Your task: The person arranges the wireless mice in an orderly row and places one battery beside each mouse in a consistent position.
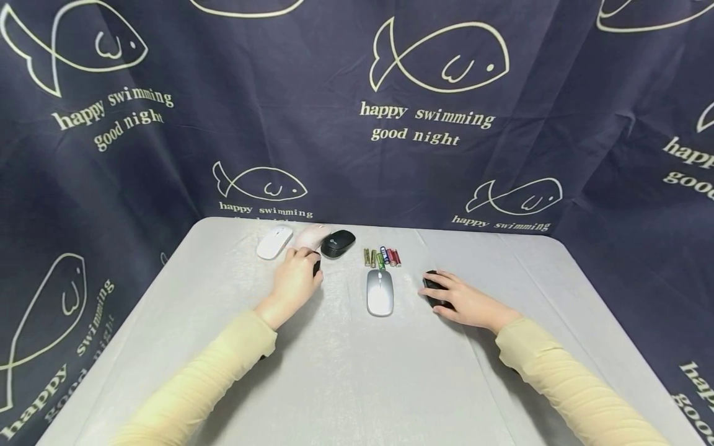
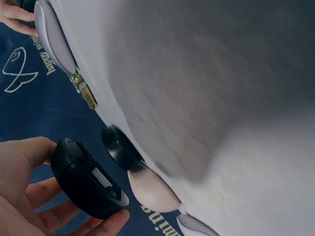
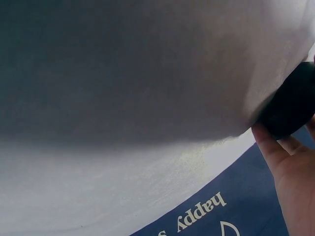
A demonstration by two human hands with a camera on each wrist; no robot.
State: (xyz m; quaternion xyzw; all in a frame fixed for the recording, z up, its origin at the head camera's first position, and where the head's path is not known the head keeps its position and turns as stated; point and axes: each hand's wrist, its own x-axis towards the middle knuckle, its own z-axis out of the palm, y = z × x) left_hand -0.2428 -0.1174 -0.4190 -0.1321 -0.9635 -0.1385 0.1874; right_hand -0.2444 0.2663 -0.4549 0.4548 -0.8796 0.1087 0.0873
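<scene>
My left hand (image 1: 294, 279) grips a black mouse (image 2: 88, 179) by its edges, fingers on one side and thumb on the other. In the left wrist view the mouse is raised off the table, its ribbed side and underside showing with a pale label. On the right, my right hand (image 1: 465, 300) holds a second black mouse (image 1: 437, 290) at the table surface, thumb and fingers about its sides. Between the hands lies a grey mouse (image 1: 380, 292). Just behind it are several small batteries (image 1: 382, 257) in green, blue and red.
Beyond the left hand, a white mouse (image 1: 274, 242), a pink mouse (image 1: 312, 235) and another black mouse (image 1: 338, 243) sit side by side near the back edge of the white table (image 1: 357, 384). A dark blue curtain (image 1: 329, 124) with fish drawings hangs behind.
</scene>
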